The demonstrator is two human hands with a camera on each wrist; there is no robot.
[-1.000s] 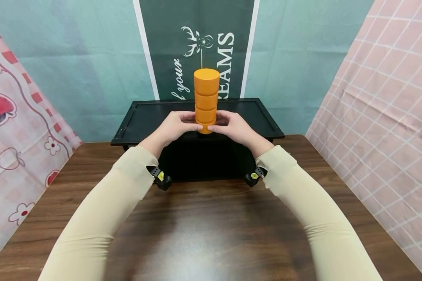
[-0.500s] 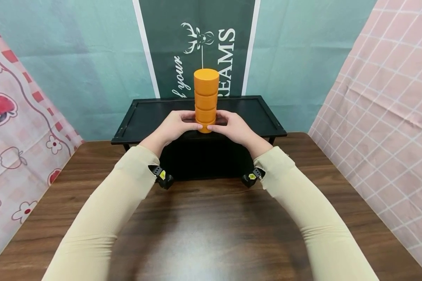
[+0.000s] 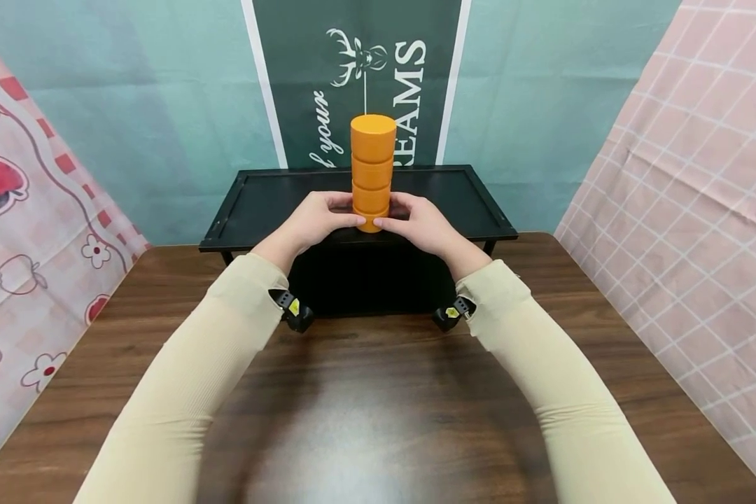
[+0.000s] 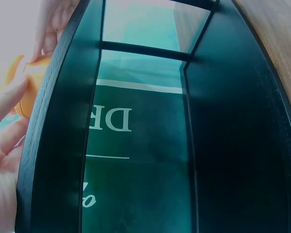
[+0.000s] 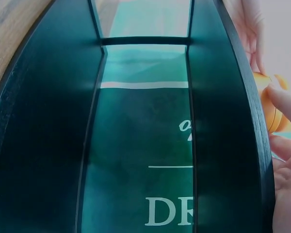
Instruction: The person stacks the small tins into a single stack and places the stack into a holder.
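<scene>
An upright orange ringed column, flat on top with several grooved sections like stacked round pieces, stands at the front middle of a black two-tier shelf. From the left, my left hand grips its lowest section, thumb in front and fingers reaching round the side. My right hand mirrors this grip, and the two thumb tips lie near each other at the base. Both wrist views look through the shelf's tiers. There the orange column's base shows between the fingers, partly hidden by the top board's edge.
Below the top board is a dark lower tier. The shelf stands at the back of a brown wooden table. Behind hangs a green curtain; a fruit-patterned cloth borders the left and a pink checked cloth the right.
The head view has tilted slightly, so the scene sits a little higher in it. Both hands keep their grip on the orange column, which stays in place on the shelf.
</scene>
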